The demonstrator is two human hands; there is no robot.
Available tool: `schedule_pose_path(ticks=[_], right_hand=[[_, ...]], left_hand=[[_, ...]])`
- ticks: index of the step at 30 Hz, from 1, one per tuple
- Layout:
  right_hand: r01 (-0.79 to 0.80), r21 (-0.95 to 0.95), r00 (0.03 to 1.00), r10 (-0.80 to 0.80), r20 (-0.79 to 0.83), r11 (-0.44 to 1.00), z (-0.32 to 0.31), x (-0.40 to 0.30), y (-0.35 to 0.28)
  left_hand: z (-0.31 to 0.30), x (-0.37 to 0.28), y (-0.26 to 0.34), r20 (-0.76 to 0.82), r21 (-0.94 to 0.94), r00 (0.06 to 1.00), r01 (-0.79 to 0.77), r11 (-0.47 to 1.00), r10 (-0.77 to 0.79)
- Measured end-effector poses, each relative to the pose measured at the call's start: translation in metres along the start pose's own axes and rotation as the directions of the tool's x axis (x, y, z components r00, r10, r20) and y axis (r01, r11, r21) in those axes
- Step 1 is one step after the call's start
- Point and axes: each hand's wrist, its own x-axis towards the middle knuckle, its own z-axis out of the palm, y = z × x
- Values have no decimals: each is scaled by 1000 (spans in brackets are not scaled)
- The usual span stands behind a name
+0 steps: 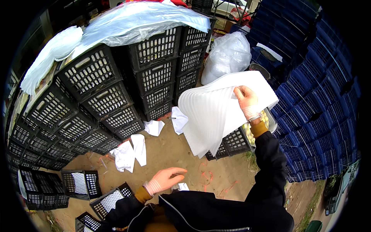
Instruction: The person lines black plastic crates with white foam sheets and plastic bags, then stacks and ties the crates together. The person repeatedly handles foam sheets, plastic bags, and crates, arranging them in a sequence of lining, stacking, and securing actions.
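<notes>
My right hand [247, 100], in an orange glove with a bracelet at the wrist, pinches the edge of a stack of white foam sheets [208, 113]. The sheets fan out and droop to the left, over a black plastic crate [236, 142]. Pale yellow-green round produce [249, 134] shows in that crate beside my right wrist. Also gloved in orange, my left hand [166, 180] hangs in front of my body with its fingers extended, holding nothing and apart from the sheets.
Stacked black crates [156, 75] rise at the left and ahead, topped with plastic film [145, 20]. Blue crates [316, 107] form a wall at the right. A bulging clear plastic bag [229, 55] stands beyond the sheets. White papers [124, 155] and black crates [81, 184] lie on the ground.
</notes>
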Motion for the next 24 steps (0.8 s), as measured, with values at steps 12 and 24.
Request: schedule_pose_path(ticks=[12,24], right_hand=[[540,-234,801,-579,-153,809,3,-81,-120],[-7,123,947,46,-319,992,48,-160,-52]], left_hand=[[55,118,104,94,-943,828,-105,317,553],[-95,27,-17,-705,-709,691,-692,138,-157]])
